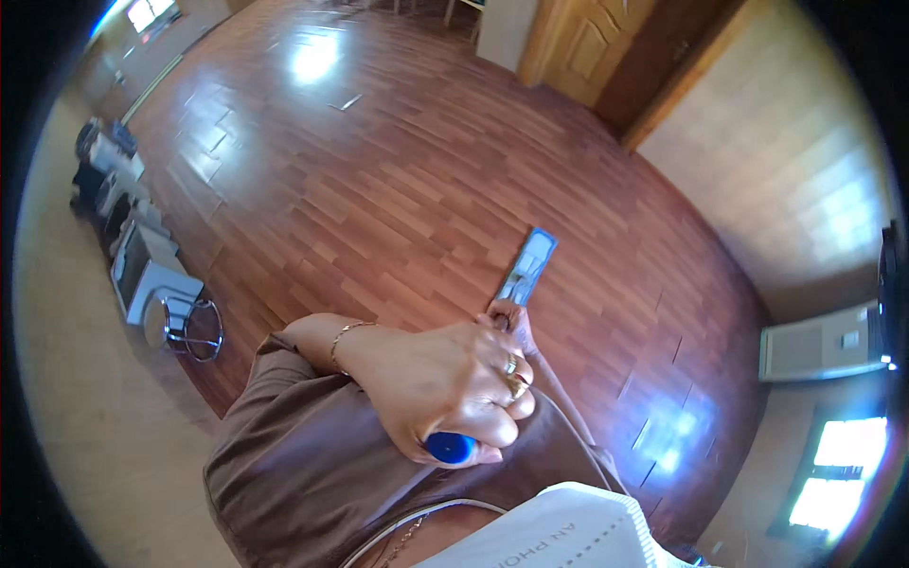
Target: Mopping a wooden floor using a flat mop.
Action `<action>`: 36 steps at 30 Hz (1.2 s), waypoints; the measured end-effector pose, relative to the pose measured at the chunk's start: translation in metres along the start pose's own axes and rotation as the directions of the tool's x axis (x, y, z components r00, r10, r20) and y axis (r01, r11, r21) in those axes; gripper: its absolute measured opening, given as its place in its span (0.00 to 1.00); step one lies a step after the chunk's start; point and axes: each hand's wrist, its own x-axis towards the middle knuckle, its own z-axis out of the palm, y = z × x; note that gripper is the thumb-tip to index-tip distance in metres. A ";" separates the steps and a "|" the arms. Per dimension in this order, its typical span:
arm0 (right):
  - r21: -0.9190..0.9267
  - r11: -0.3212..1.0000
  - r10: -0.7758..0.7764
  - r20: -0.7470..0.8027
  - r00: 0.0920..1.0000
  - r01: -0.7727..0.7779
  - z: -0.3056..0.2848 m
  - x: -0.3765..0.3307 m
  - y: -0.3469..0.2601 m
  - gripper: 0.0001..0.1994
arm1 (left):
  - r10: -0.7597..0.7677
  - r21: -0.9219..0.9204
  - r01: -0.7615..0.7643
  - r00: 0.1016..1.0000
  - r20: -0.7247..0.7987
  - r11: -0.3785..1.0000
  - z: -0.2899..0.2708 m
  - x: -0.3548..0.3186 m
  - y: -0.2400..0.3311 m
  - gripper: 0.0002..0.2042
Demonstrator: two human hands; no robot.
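Observation:
My left hand (pixel 450 379), with a bracelet and rings, is wrapped round the top of a flat mop's handle, close to my chest. The handle's blue end cap (pixel 450 448) sticks out below the fist. Farther down, my right hand (pixel 512 322) is closed round the same handle, partly hidden behind the left. Beyond it the mop's narrow blue and grey head (pixel 528 266) rests on the wood floor (pixel 398 218), pointing away from me and slightly right. Most of the handle is hidden by my hands.
Along the left wall stand a white desk-like unit (pixel 161 275), a round metal-framed stool (pixel 194 329) and several piled items (pixel 109 161). A wooden door (pixel 606 47) is at the far right. A white appliance (pixel 819 343) stands by the right wall near a bright window (pixel 838 473).

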 end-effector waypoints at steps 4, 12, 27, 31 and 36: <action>0.072 0.980 0.168 0.180 0.969 -0.184 0.010 0.020 -0.008 0.17 | 0.062 0.085 -0.060 0.998 -0.019 0.995 -0.001 0.023 0.006 0.13; 0.045 0.986 -0.159 -0.006 0.987 0.159 -0.111 -0.017 -0.121 0.18 | -0.191 0.089 0.193 0.981 -0.034 0.977 0.025 0.048 -0.047 0.10; -0.584 0.368 -0.876 0.043 0.480 0.724 -0.188 -0.060 -0.273 0.18 | -0.688 0.105 0.681 0.722 0.074 0.725 0.143 -0.087 -0.290 0.16; -0.574 0.233 -0.949 0.043 0.314 0.785 -0.195 -0.056 -0.260 0.18 | -0.722 0.160 0.741 0.672 -0.165 0.652 0.167 -0.103 -0.297 0.17; -0.580 0.110 -0.946 0.189 0.265 0.807 -0.212 -0.046 -0.265 0.20 | -0.737 0.203 0.773 0.634 -0.234 0.601 0.162 -0.107 -0.287 0.17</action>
